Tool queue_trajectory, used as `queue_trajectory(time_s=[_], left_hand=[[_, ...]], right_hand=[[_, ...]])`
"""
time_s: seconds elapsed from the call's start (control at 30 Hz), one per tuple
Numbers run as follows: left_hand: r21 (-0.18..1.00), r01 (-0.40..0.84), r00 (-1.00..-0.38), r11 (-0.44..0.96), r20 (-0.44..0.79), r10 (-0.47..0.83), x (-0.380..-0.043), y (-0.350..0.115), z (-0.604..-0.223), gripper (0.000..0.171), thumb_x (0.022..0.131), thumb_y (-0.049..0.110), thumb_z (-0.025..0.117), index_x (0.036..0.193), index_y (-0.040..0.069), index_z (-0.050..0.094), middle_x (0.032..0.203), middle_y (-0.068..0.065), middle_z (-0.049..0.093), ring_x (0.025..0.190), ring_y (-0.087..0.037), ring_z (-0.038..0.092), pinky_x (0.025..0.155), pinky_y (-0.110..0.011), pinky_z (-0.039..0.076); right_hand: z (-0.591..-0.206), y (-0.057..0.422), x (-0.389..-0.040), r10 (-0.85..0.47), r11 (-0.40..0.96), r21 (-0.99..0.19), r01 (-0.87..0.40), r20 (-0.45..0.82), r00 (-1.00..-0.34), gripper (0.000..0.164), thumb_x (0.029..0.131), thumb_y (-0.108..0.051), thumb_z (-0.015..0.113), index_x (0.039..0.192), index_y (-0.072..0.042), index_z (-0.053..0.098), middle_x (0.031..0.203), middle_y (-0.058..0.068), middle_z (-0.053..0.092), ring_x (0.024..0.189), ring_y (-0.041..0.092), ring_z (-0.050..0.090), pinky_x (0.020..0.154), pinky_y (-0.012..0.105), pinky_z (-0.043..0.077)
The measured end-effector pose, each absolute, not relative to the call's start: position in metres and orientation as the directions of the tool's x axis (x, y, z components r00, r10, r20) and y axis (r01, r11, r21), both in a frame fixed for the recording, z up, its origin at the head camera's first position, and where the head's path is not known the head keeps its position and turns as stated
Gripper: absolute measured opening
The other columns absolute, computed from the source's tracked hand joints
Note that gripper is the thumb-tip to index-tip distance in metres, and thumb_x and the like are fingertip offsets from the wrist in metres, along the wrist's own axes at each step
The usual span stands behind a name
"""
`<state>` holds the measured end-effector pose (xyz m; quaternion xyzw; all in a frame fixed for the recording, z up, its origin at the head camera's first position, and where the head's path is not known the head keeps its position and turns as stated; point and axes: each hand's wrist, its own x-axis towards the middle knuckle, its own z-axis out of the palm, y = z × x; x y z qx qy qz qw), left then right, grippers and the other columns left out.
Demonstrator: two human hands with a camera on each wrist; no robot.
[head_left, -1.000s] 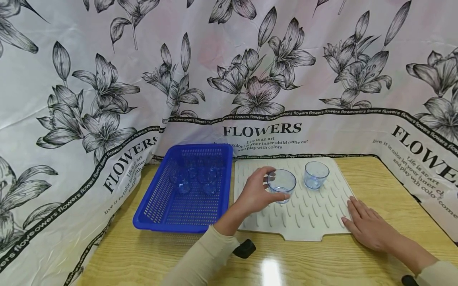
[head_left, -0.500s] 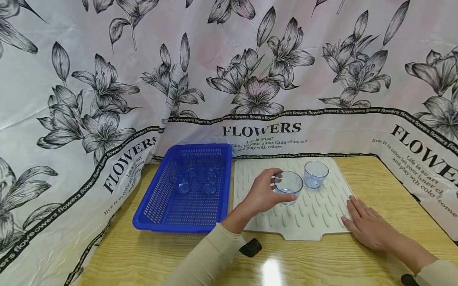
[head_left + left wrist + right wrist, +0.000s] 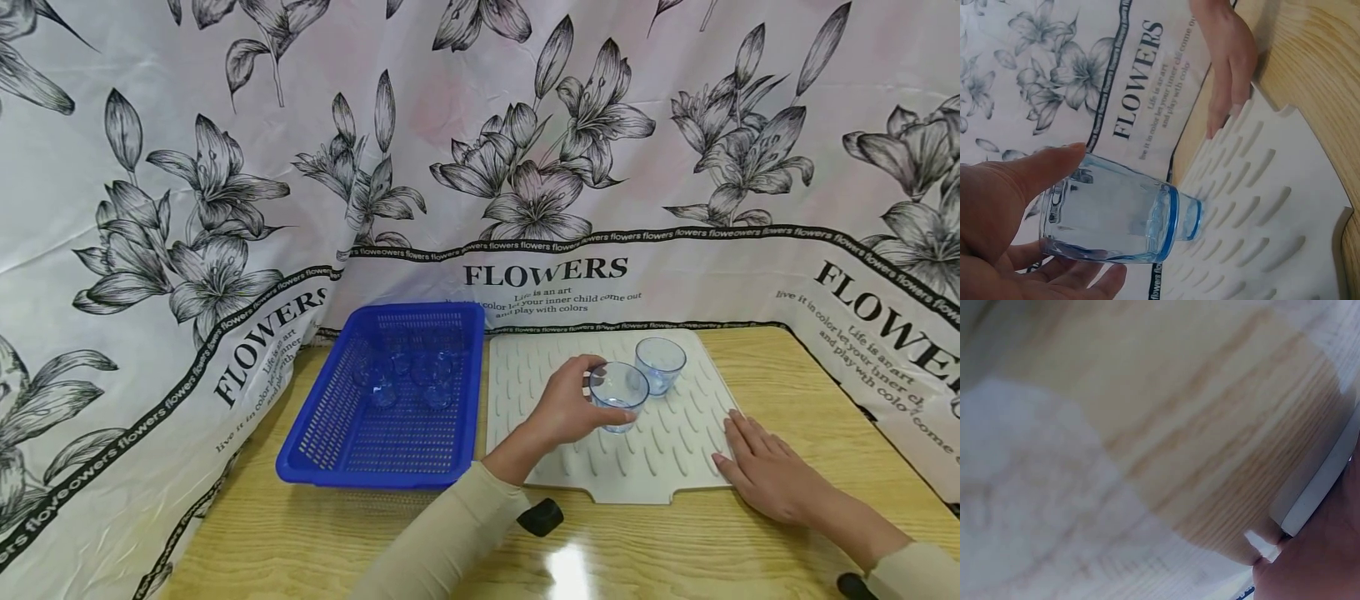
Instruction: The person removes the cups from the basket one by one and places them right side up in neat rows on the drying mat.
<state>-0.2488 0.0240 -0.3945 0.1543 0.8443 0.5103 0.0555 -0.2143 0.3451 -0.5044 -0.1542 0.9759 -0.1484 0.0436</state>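
Observation:
My left hand grips a clear bluish drinking glass by its side, thumb on the near side and fingers behind. In the left wrist view the held glass is above the ridged white drying mat, its blue-tinted base toward the mat. A second glass stands upright on the mat, just behind and to the right of the held one. My right hand lies flat with straight fingers at the mat's right edge, fingertips touching it.
A blue plastic basket stands left of the mat, with several clear glasses inside. All rest on a wooden table. A flower-printed curtain hangs behind and along the left side.
My left hand has carried the glass to the right and slightly toward me, closer to the standing glass. The right hand has stayed at the mat's edge.

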Motion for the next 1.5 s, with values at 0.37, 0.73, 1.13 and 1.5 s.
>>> queue_trajectory(time_s=[0.37, 0.73, 1.13, 1.5], left_hand=[[0.877, 0.194, -0.944, 0.440, 0.045, 0.327, -0.251, 0.041, -0.403, 0.077, 0.075, 0.023, 0.094, 0.141, 0.013, 0.056, 0.128, 0.002, 0.060, 0.114, -0.012, 0.058, 0.086, -0.021, 0.049], [0.892, 0.176, -0.942, 0.417, 0.029, 0.334, -0.251, 0.053, -0.408, 0.075, 0.075, 0.022, 0.094, 0.140, 0.013, 0.056, 0.126, 0.002, 0.060, 0.111, -0.008, 0.056, 0.085, -0.021, 0.049], [0.876, 0.154, -0.948, 0.456, 0.000, 0.320, -0.252, 0.076, -0.414, 0.076, 0.075, 0.024, 0.095, 0.140, 0.017, 0.057, 0.129, 0.008, 0.060, 0.115, -0.007, 0.057, 0.087, -0.020, 0.050], [0.883, 0.118, -0.954, 0.454, -0.026, 0.298, -0.257, 0.095, -0.426, 0.074, 0.072, 0.019, 0.096, 0.136, 0.016, 0.059, 0.125, 0.009, 0.060, 0.111, -0.006, 0.057, 0.086, -0.021, 0.050]], right_hand=[[-0.507, 0.347, -0.217, -0.321, 0.900, -0.322, -0.293, -0.038, -0.946, 0.074, 0.112, -0.039, 0.038, 0.152, 0.020, 0.020, 0.159, 0.042, 0.014, 0.147, 0.059, 0.009, 0.110, 0.076, 0.016], [-0.506, 0.346, -0.216, -0.322, 0.905, -0.302, -0.299, -0.028, -0.946, 0.074, 0.111, -0.039, 0.039, 0.152, 0.020, 0.022, 0.158, 0.042, 0.017, 0.147, 0.060, 0.013, 0.110, 0.075, 0.019], [-0.504, 0.347, -0.217, -0.316, 0.907, -0.304, -0.291, -0.034, -0.948, 0.074, 0.111, -0.040, 0.040, 0.152, 0.020, 0.023, 0.159, 0.041, 0.017, 0.146, 0.060, 0.014, 0.110, 0.075, 0.018], [-0.505, 0.348, -0.218, -0.319, 0.906, -0.298, -0.300, -0.018, -0.948, 0.073, 0.111, -0.039, 0.040, 0.152, 0.019, 0.023, 0.159, 0.041, 0.018, 0.146, 0.059, 0.015, 0.110, 0.075, 0.019]])
